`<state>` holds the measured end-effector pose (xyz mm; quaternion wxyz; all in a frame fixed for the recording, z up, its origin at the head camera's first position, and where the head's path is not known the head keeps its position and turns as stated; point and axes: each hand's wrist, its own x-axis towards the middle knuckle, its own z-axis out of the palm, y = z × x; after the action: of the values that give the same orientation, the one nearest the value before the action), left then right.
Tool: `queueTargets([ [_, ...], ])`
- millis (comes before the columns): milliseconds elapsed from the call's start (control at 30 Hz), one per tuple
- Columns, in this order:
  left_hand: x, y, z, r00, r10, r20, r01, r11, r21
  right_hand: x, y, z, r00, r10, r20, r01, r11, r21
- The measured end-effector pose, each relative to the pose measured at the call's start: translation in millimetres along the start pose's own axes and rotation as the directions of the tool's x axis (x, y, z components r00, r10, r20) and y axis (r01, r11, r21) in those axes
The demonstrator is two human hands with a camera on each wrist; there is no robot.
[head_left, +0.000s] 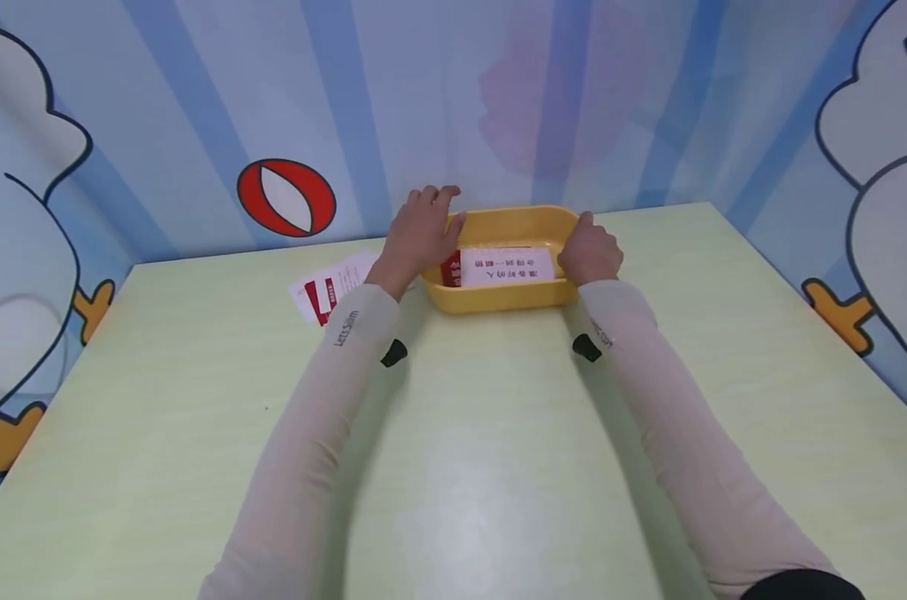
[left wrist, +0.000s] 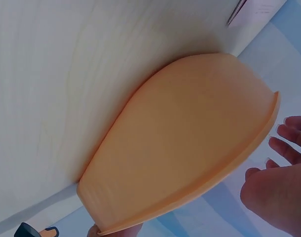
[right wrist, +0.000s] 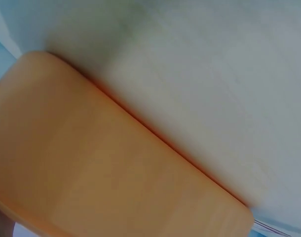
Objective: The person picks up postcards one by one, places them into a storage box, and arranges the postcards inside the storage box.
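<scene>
1. Yellow basket (head_left: 498, 300) sits on the table (head_left: 461, 433), up near the back edge, w/ the striped wall (head_left: 453, 100) just behind it. Printed card (head_left: 508, 267) lies flat inside, approx. mid-floor.
2. L hand (head_left: 419, 229): at basket's left end, fingers loosely spread, pinching nothing; L wrist view shows a gap btwn fingertips & rim.
3. R hand (head_left: 592, 250): at basket's right end, fingers curled over the rim, gripping it. Exact finger placement underneath: can't tell.
4. Risk: hold looks one-sided. If R end were raised alone, basket could tip left & the card slide that way; cause = L hand off the rim.
5. Risk: loose papers (head_left: 341, 283) left of basket, partly hidden by L sleeve (head_left: 314, 442); a low sweep of that arm could drag or crease them.
6. Edges/room: behind basket v. tight, knuckles or rim could bump the wall. Left of basket, papers narrow things. Most room = in front of basket, toward the person; some to its right too.
</scene>
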<state>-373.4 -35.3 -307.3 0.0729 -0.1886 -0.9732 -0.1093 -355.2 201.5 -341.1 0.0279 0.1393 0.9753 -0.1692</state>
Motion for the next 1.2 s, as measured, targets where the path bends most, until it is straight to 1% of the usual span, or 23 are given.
queueTargets([
  [67, -0.9, -2.1, 0.5, 1.000, -0.013, 0.006, 0.013, 1.000, -0.002, -0.5, 0.1, 0.8, 1.000, 0.005, 0.002, -0.005, 1.000, 0.001],
  [267, -6.9, -12.8, 2.8, 1.000, -0.012, -0.008, 0.012, 0.999, -0.045, -1.1, 2.3, 1.0, 1.000, 0.012, 0.009, -0.012, 1.000, -0.003],
  [400, -12.1, -25.5, 2.7, 0.999, -0.051, -0.011, 0.050, 0.998, -0.046, -2.5, 1.4, 2.0, 1.000, 0.007, 0.013, -0.007, 1.000, -0.006],
  [467, -13.7, -31.7, 1.8, 0.997, -0.082, -0.004, 0.082, 0.996, -0.044, -3.3, 0.0, 3.2, 1.000, 0.010, 0.009, -0.010, 1.000, -0.008],
  [533, -15.2, -37.8, 0.0, 0.995, -0.100, 0.009, 0.100, 0.994, -0.050, -3.3, -1.3, 4.3, 1.000, 0.012, 0.003, -0.012, 1.000, -0.010],
  [667, -18.3, -50.1, -3.4, 0.995, -0.098, 0.035, 0.100, 0.994, -0.053, -1.5, -2.9, 5.9, 1.000, 0.005, -0.008, -0.005, 1.000, -0.012],
  [767, -20.3, -59.5, -3.6, 0.995, -0.095, 0.037, 0.096, 0.994, -0.042, 0.7, -3.1, 6.6, 1.000, 0.007, -0.010, -0.007, 1.000, -0.006],
  [967, -26.4, -73.5, 0.1, 0.989, -0.136, 0.062, 0.137, 0.990, -0.025, 3.0, -2.7, 8.1, 1.000, 0.018, -0.004, -0.018, 1.000, 0.002],
  [1067, -30.6, -79.1, 0.7, 0.987, -0.146, 0.068, 0.147, 0.989, -0.007, 1.6, -2.7, 8.0, 1.000, 0.013, -0.005, -0.013, 1.000, 0.003],
  [1200, -34.5, -84.7, -0.9, 0.982, -0.165, 0.088, 0.166, 0.986, -0.009, -0.2, -1.5, 8.5, 1.000, -0.002, -0.009, 0.002, 1.000, -0.004],
])
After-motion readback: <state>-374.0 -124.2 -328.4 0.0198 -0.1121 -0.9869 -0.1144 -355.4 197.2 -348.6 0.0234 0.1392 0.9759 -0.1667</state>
